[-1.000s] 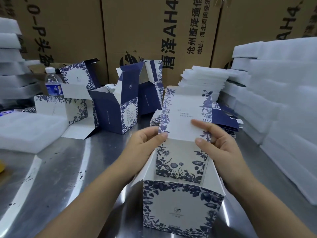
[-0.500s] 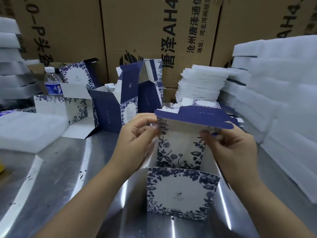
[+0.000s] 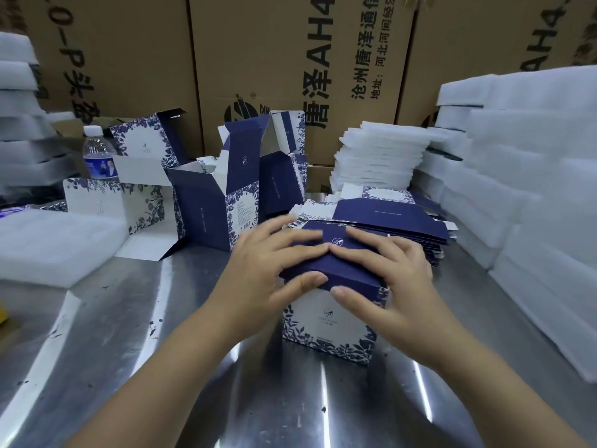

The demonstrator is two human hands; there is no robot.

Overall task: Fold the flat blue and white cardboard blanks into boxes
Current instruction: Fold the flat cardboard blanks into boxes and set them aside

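lid [image 3: 336, 268] lowered; left hand [image 3: 268, 273], right hand [image 3: 387, 279] press one box [image 3: 329, 324] (one bottle [image 3: 97, 156] behind)

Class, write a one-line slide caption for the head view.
Left hand and right hand press the navy lid onto a blue and white box on the steel table, flat blanks behind.

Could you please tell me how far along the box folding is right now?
Done: several boxes stand assembled at the back left, lids open. In hand: the left hand and right hand press the dark blue lid down onto the front box. Left: a stack of flat blanks waits behind it.
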